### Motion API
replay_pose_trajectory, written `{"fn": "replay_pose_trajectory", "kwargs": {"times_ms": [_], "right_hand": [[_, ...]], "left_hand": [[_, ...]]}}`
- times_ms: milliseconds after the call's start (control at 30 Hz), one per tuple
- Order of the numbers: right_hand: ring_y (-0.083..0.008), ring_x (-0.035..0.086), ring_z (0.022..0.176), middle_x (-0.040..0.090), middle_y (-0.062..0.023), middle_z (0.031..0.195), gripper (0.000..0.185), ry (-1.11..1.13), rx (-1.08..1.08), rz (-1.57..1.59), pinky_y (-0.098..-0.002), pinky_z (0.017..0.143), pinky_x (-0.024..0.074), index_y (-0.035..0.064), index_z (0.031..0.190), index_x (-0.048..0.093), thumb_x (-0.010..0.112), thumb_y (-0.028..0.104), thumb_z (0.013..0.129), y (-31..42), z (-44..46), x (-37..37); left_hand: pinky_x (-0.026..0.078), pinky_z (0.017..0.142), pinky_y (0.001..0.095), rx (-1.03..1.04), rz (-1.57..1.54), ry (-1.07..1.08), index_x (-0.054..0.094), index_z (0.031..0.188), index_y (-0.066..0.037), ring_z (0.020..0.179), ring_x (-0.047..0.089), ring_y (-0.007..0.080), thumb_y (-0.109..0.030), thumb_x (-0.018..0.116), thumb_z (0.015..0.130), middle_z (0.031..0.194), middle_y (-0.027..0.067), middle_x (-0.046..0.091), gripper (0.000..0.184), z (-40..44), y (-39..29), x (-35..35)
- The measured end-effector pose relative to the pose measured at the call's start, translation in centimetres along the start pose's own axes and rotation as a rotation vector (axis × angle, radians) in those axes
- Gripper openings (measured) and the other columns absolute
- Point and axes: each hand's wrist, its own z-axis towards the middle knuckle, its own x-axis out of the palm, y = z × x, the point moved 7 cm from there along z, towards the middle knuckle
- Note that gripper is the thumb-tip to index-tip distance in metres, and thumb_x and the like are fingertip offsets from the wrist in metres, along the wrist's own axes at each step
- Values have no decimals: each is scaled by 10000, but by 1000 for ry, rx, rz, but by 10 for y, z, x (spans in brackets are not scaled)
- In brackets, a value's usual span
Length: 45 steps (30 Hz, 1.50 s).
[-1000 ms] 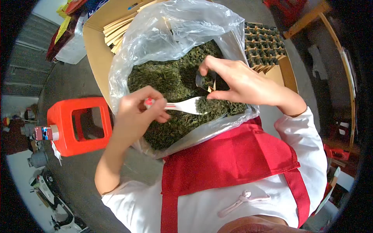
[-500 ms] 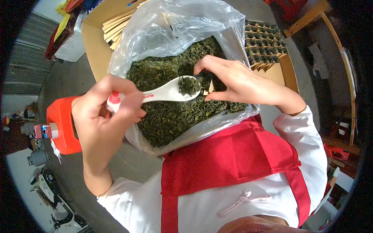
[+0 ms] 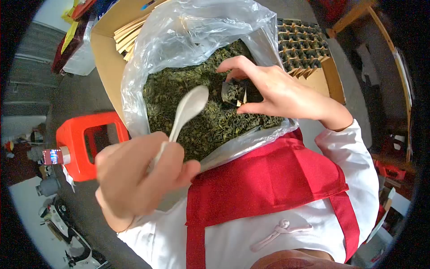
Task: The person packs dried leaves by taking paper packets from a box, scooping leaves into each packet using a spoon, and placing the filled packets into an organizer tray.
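Dark dried leaves (image 3: 179,112) fill a clear plastic bag (image 3: 165,45) inside a cardboard box (image 3: 107,67). My left hand (image 3: 141,172), blurred by motion, grips the handle of a white spoon (image 3: 190,107). The spoon's bowl is above the leaves and holds no visible leaves. On the right, my right hand (image 3: 268,92) curls around a small dark packet (image 3: 234,92) with its mouth facing up and leaves inside. Pale edges stick out at the packet's lower side.
Several filled packets (image 3: 302,47) stand in rows in a cardboard tray (image 3: 336,80) at the upper right. Flat tan packets (image 3: 130,33) lie inside the box's left edge. A red jerrycan (image 3: 76,145) stands at the left.
The spoon scooped leaves, carried them to the packet and now shows empty. My left hand has moved down toward me. More leaves show in the packet; my right hand has barely moved.
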Motion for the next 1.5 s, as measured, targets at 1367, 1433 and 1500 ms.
{"fn": "replay_pose_trajectory", "kwargs": {"times_ms": [1367,1433,1500], "right_hand": [[-383,613,899,604,-167,990,475,62,-80,-119,-432,738,487,-3,1157,473,743,136,792,-2,1,4],[-408,614,827,596,-193,906,458,4,-90,-21,-455,692,470,-1,1131,460,739,111,786,-1,1,1],[-413,621,786,601,-206,859,449,-40,-123,26,-461,670,465,-1,1117,457,740,108,786,-3,0,0]], "left_hand": [[537,477,317,310,197,-53,651,849,-4,626,664,267,-305,737,849,771,162,667,314,5,-37,11],[533,481,288,332,234,-147,642,844,-13,614,647,237,-282,726,854,755,146,656,282,0,-35,4],[504,478,256,336,260,-304,622,835,-28,564,598,178,-260,713,855,750,116,635,251,-7,-29,-4]]}}
